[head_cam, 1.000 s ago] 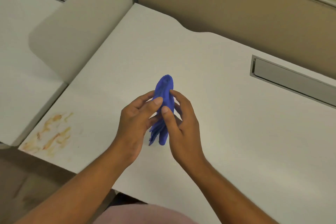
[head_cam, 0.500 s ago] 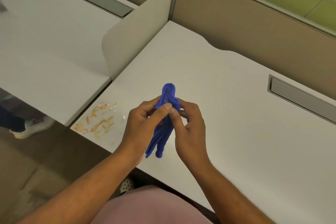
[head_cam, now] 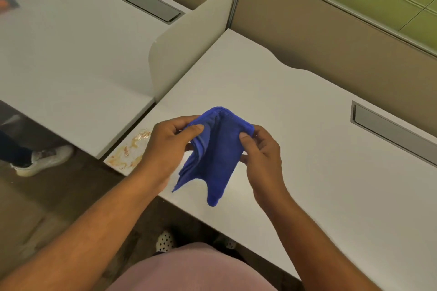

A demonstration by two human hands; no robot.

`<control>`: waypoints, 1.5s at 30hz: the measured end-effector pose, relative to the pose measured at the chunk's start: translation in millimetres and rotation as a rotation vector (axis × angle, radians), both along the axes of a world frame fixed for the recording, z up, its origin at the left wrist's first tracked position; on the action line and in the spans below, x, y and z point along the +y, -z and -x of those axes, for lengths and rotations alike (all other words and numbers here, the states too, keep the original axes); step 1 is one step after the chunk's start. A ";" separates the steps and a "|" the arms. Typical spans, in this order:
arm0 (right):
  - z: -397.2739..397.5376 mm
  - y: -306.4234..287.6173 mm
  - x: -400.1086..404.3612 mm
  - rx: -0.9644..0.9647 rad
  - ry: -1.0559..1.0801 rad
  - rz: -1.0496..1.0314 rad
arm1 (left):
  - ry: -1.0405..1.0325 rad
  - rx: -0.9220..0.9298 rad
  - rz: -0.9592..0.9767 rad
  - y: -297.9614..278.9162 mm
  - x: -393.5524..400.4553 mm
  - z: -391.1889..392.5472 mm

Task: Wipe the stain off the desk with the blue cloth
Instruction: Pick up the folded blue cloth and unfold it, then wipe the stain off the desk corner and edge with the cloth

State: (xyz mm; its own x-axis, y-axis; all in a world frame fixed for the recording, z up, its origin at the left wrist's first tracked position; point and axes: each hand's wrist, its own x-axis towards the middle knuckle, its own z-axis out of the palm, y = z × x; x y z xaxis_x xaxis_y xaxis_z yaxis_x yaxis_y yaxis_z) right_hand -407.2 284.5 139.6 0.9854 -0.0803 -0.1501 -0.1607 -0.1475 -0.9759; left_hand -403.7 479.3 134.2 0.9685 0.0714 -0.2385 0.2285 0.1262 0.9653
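Note:
The blue cloth hangs in the air above the white desk, spread partly open between both hands. My left hand pinches its left top edge and my right hand pinches its right top corner. An orange-brown stain smears the desk's front left corner, just left of my left hand and partly hidden behind my wrist.
A low beige divider separates this desk from the neighbouring desk on the left. A grey cable slot is set into the desk at right. Another person's shoe stands on the floor at left. A brown partition wall runs behind.
My hands have pulled apart, spreading the cloth from a narrow bunched strip into a wider sheet. The view has shifted so that the stain lies closer to my left hand.

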 end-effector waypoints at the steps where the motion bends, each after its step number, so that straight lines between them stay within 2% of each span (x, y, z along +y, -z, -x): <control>1: -4.4 0.2 -2.5 0.014 0.005 -0.002 | 0.021 0.005 -0.013 -1.0 7.8 -4.9; 6: -35.0 -0.4 -10.4 0.059 -0.006 0.068 | 0.120 0.005 -0.158 -8.3 43.8 -34.5; 12: -85.6 2.1 1.4 0.032 -0.082 0.202 | 0.022 -0.019 -0.376 -13.9 71.2 -72.3; 15: -106.5 -0.9 12.8 -0.060 -0.109 0.235 | -0.058 -0.126 -0.522 -18.5 79.6 -86.3; 19: -124.6 -1.5 20.2 -0.196 -0.162 0.237 | -0.161 -0.356 -0.706 -16.2 85.2 -87.9; 22: -118.6 12.7 14.6 -0.272 -0.211 0.349 | -0.181 -0.448 -0.794 8.2 84.6 -65.1; 26: -93.8 55.9 -6.9 -0.211 -0.348 0.518 | -0.077 -0.399 -0.933 70.1 62.8 -10.5; 31: -71.9 104.6 -40.0 -0.198 -0.592 0.698 | 0.044 -0.169 -1.138 143.7 23.4 54.2; 35: -69.1 120.8 -53.7 -0.246 -0.787 0.839 | -0.038 -0.090 -1.219 160.9 -4.3 81.1; 37: -71.2 121.7 -54.1 -0.338 -0.832 0.951 | -0.141 -0.086 -1.276 163.9 -16.6 88.7; 39: -73.6 119.7 -47.7 -0.471 -0.799 0.974 | -0.309 -0.073 -1.237 168.3 -30.4 94.5; 40: -73.6 118.7 -41.0 -0.527 -0.788 0.944 | -0.428 -0.035 -1.149 169.8 -39.1 97.5; 43: -78.1 122.5 -4.1 -0.562 -0.834 0.788 | -0.815 0.186 -0.760 172.9 -63.4 100.0; 45: -87.6 130.0 29.1 -0.542 -0.897 0.792 | -0.971 0.327 -0.506 175.4 -78.1 92.1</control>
State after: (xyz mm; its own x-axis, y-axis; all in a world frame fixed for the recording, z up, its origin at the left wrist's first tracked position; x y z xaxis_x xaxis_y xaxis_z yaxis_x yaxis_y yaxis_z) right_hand -319.6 313.7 9.6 0.6619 0.7468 0.0641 0.6745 -0.5561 -0.4856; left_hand -495.8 401.2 -41.2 0.3488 0.9157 -0.1998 0.4967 0.0002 0.8679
